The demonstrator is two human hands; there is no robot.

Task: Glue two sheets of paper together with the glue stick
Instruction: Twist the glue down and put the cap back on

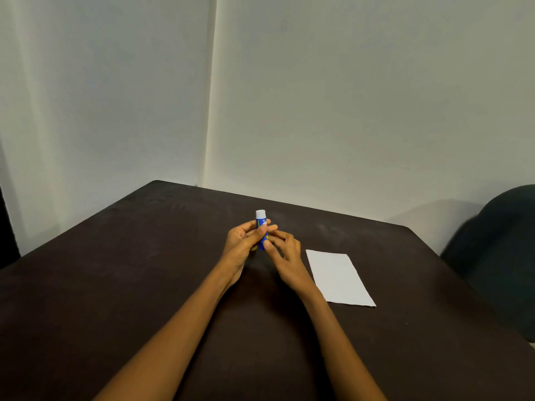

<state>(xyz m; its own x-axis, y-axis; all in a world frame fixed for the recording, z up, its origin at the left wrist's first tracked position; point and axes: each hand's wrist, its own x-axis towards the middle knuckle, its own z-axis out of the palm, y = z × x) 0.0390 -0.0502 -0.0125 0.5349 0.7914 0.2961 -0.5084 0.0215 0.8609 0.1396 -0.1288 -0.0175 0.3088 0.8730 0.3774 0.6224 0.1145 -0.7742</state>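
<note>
A blue glue stick (261, 222) with a white top stands upright above the middle of the dark table (115, 285). My left hand (241, 248) grips its blue body with fingers and thumb curled round it. My right hand (285, 253) pinches the lower end of the stick with its fingertips. White paper (340, 277) lies flat on the table just right of my right hand; whether it is one sheet or two stacked I cannot tell.
The table stands in a corner of pale walls (347, 111). A dark rounded chair back (503, 256) stands beyond the table's right edge. Bare tabletop stretches to the left of my arms.
</note>
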